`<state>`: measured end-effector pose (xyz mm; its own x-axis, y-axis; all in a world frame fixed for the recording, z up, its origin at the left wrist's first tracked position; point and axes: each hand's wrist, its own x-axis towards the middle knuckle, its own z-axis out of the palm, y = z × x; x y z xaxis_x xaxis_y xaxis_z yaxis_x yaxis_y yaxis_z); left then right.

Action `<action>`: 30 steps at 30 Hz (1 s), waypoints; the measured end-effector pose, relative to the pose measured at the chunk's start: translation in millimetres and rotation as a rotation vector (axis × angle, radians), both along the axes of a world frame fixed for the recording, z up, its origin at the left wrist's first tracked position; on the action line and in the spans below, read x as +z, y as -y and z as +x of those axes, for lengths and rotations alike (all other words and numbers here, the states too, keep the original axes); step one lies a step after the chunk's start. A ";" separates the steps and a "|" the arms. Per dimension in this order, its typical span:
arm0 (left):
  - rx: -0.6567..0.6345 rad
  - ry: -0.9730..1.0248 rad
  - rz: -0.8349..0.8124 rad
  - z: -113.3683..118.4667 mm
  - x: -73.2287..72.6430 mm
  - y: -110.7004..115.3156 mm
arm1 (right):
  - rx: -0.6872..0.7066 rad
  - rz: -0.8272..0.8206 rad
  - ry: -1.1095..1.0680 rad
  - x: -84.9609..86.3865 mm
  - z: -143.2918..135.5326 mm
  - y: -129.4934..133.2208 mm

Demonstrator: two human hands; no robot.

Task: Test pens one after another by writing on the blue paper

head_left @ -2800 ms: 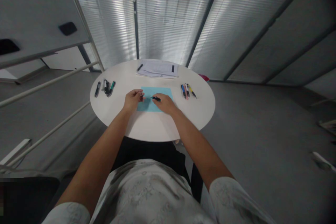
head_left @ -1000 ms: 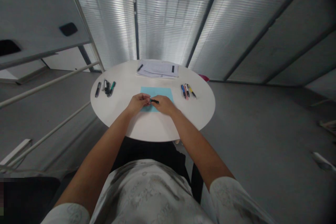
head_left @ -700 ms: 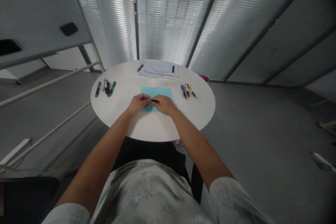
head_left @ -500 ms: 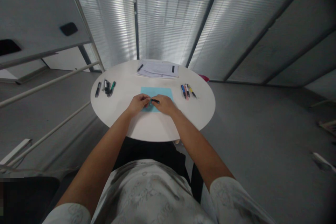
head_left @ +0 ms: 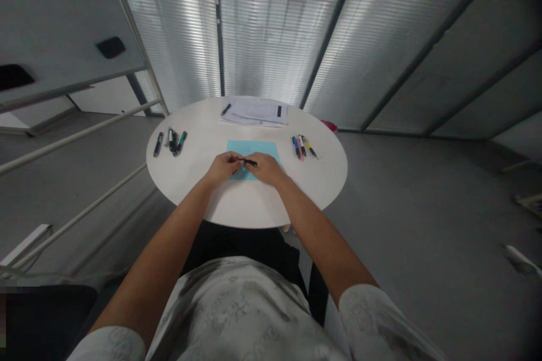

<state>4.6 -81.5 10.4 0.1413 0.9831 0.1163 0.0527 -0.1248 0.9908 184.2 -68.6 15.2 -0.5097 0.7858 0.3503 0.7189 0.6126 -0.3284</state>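
My left hand (head_left: 222,168) and my right hand (head_left: 265,168) meet above a light blue sheet (head_left: 254,148) on the white round table. A black pen (head_left: 251,163) lies between their fingertips. The right fingers are closed on its thicker body. My left fingers pinch the thin dark end that reaches across to them. Whether this thin end is one piece with the body is too small to tell. Both hands hide part of the sheet's lower half.
On the table's left lies a group of pens and markers (head_left: 173,142); on its right are several coloured pens (head_left: 302,146). Stacked papers (head_left: 254,111) with a pen (head_left: 226,109) sit at the far edge. White rails (head_left: 84,131) run along the left.
A thin dark piece now shows between my fingertips, where a pale bit was visible before. My hands have barely moved.
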 end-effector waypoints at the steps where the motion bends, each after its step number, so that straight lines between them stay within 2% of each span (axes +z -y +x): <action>1: 0.000 0.002 -0.001 -0.2 -0.8 -0.4 | 0.000 -0.003 -0.006 0.0 -0.1 -0.1; 7: -0.005 -0.033 0.020 -1.2 -6.6 -3.3 | 0.038 -0.030 -0.087 -3.7 -0.5 -2.5; 13: -0.018 -0.007 -0.021 0.7 0.7 1.6 | -0.044 -0.074 -0.189 -8.5 -0.8 -2.7; 16: -0.012 -0.010 -0.018 0.9 1.5 1.5 | -0.021 -0.080 -0.212 -9.2 -0.7 -3.6; 23: -0.026 0.016 0.002 -1.4 -4.4 -3.9 | 0.103 0.068 -0.295 -10.0 0.6 -8.7; 30: 0.010 0.050 -0.007 0.6 -1.8 -2.0 | 0.085 0.045 -0.314 -9.7 0.7 -12.0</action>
<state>5.2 -79.5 8.6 0.1254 0.9853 0.1157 0.0046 -0.1172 0.9931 184.9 -56.6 5.5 -0.4342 0.7255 0.5340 0.5325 0.6848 -0.4974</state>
